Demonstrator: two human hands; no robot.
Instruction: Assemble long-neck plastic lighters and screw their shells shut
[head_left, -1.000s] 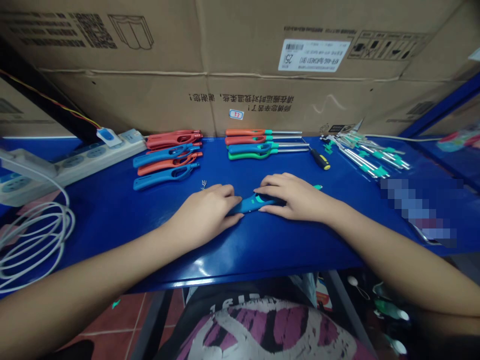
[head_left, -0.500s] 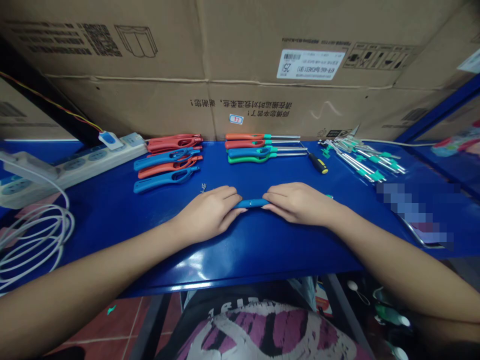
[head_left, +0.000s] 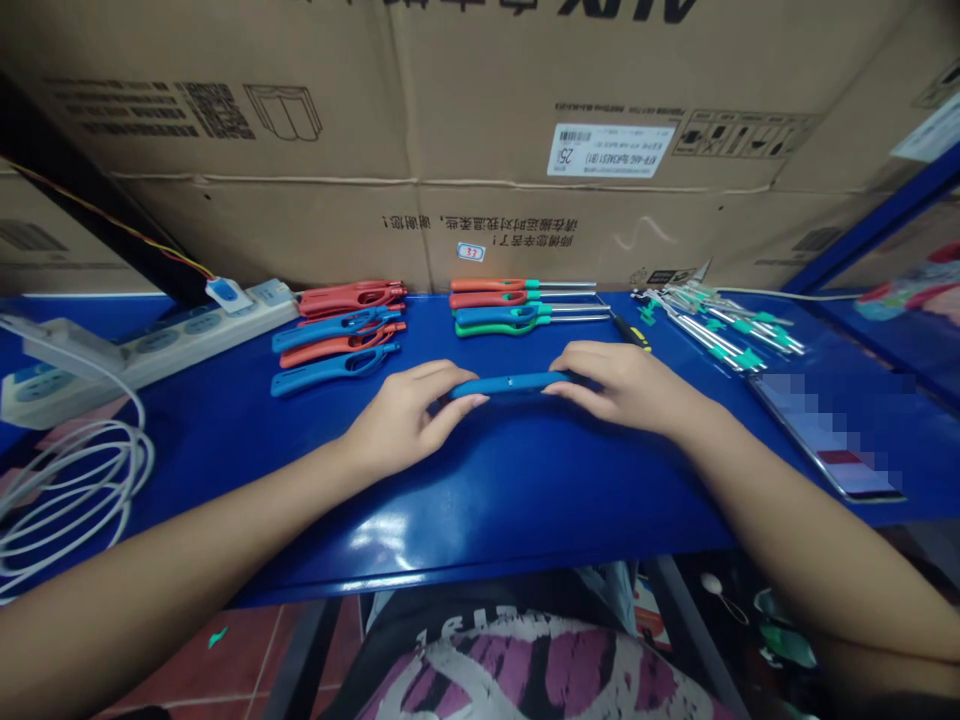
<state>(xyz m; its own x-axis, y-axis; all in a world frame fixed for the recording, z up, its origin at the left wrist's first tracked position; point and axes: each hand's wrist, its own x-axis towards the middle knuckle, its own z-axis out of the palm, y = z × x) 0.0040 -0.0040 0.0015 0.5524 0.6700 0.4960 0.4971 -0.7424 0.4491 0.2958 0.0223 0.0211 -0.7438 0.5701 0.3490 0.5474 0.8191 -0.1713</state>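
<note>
A slim blue plastic piece (head_left: 511, 383) is held level above the blue tabletop (head_left: 480, 500), one end in each hand. My left hand (head_left: 420, 410) pinches its left end between thumb and fingers. The right end is gripped by my right hand (head_left: 607, 385) in the same way. Behind my left hand lie several red and blue handle shells (head_left: 330, 368). Beyond the piece are several lighters (head_left: 495, 318) with metal tubes, in orange, red, blue and green. Right of them, a black and yellow screwdriver (head_left: 631, 332) is partly hidden by my right hand.
Metal rods with green parts (head_left: 720, 325) lie at the back right, near a phone (head_left: 840, 450). A power strip (head_left: 172, 335) and coiled white cable (head_left: 75, 480) occupy the left. A large cardboard box (head_left: 420, 120) stands behind.
The hands have moved slightly apart and up in the view, so more of the blue piece shows between them. The right hand now covers part of the screwdriver. The view has shifted slightly.
</note>
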